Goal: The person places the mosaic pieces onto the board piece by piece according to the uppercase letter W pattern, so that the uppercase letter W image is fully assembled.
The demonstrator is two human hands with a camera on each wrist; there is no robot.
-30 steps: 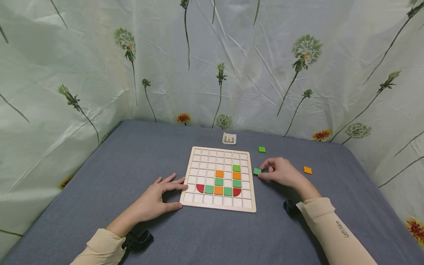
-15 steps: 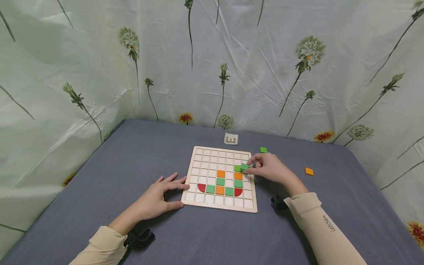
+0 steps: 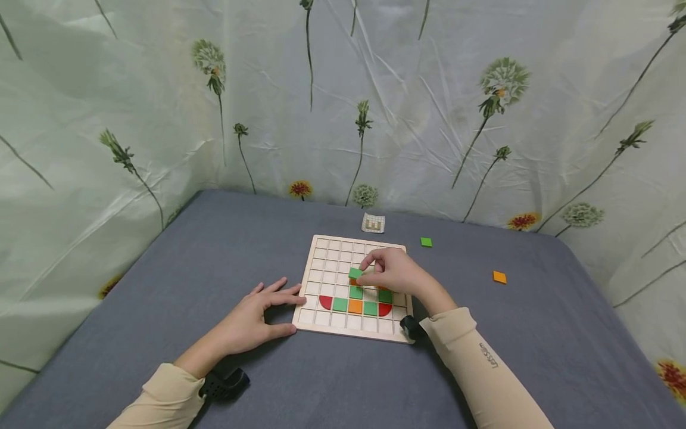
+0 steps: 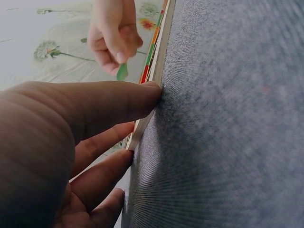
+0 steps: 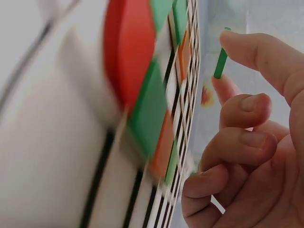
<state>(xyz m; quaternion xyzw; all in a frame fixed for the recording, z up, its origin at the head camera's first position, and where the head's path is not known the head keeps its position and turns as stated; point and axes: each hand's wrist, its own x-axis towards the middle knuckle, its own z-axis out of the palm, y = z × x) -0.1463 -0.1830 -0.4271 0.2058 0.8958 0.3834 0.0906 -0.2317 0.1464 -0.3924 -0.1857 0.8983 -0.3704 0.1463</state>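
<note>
My right hand [image 3: 393, 273] pinches a green square tile [image 3: 355, 273] between thumb and index finger, above the gridded wooden board [image 3: 356, 332]. In the right wrist view that green tile [image 5: 221, 62] is seen edge-on, apart from the board. Below it, an orange tile is partly covered. My left hand [image 3: 249, 320] rests at the board's left edge with fingers spread, the thumb [image 4: 128, 99] touching the rim. On the board lie a red quarter-round tile [image 3: 326, 302], green tiles [image 3: 340, 304], an orange tile [image 3: 355, 306] and another red piece [image 3: 384, 309]. My right hand hides part of the right column.
A small printed pattern card [image 3: 373, 223] lies behind the board. A loose green tile [image 3: 426, 242] and a loose orange tile [image 3: 499, 277] lie to the right on the grey cloth [image 3: 257, 238]. A flowered curtain [image 3: 429, 119] hangs behind the table.
My right hand has carried the green tile from right of the board leftward, over the right column, to above the middle orange tile. My left hand stays at the board's edge.
</note>
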